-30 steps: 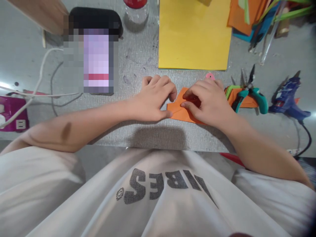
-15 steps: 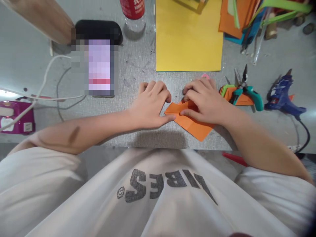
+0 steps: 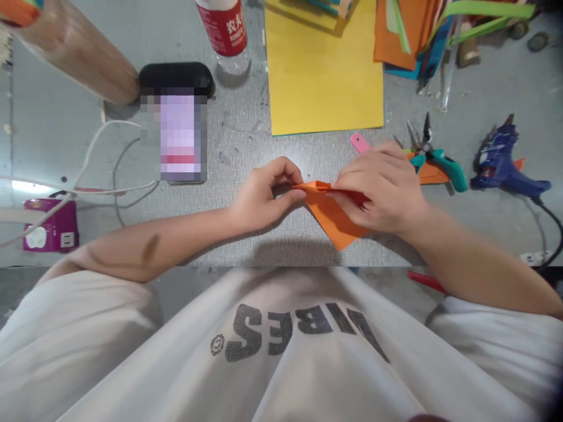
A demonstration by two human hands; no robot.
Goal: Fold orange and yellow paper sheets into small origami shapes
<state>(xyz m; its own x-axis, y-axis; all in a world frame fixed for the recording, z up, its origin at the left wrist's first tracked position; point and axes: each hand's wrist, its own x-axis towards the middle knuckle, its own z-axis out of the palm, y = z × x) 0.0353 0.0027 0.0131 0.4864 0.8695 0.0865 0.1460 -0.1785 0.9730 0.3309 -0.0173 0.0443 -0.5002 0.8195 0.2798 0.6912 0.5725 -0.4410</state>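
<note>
Preferably, align the edges before creasing: the left hand point(image 3: 264, 196) pinches the orange paper point(image 3: 338, 221) at ten o'clock, the right hand point(image 3: 383, 189) grasps it toward two.

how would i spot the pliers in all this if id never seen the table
On the grey table, find the big yellow sheet. Right of its near edge lie the pliers, jaws apart. Their teal handles set them apart from the dark blue glue gun further right.
</note>
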